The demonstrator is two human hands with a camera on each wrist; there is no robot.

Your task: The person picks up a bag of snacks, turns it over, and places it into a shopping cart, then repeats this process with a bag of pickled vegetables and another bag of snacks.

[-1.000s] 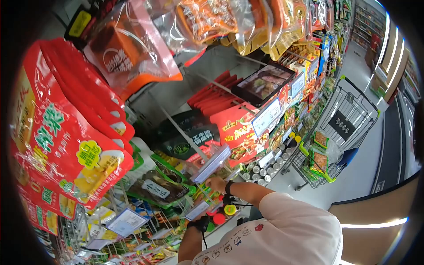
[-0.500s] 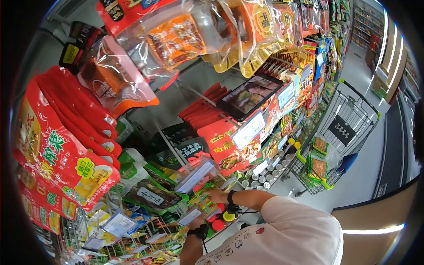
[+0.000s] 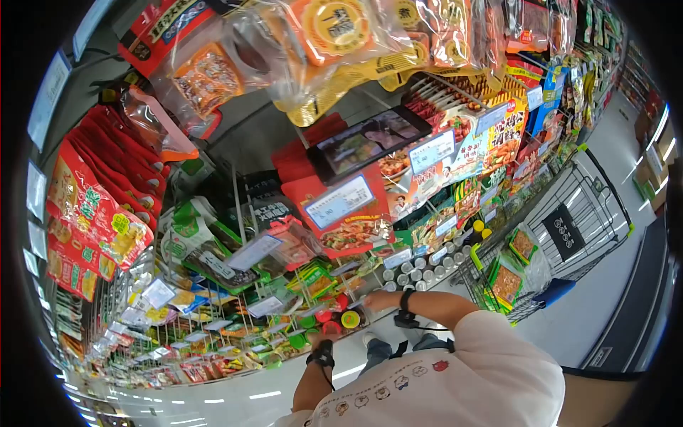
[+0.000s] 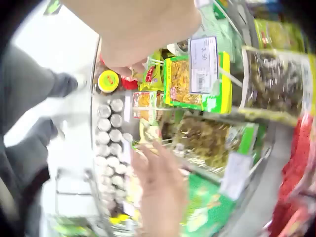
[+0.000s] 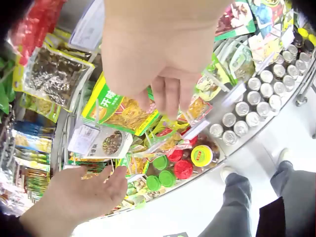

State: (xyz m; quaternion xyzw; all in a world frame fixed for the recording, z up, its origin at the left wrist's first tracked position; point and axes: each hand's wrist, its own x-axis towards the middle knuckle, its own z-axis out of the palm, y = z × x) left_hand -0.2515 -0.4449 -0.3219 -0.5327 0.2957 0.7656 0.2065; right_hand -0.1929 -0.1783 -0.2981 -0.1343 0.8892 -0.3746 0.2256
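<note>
Right hand (image 5: 153, 64): fingers directed down over small packets (image 5: 165, 138); whether they pinch one cannot be told. Left hand (image 5: 81, 195): palm upturned, fingers loosely spread, near the rack. Green packet (image 5: 118, 108): hanging just beside the right fingers. Beyond: lidded jars (image 5: 183, 169); rows of cans (image 5: 253, 98); cart (image 3: 562, 235) on the floor (image 3: 605, 285).

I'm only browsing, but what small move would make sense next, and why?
Perhaps pinching the green-and-yellow packet with the right hand: its fingers are right by the packet's edge, and the left hand is open nearby, apparently empty.
</note>
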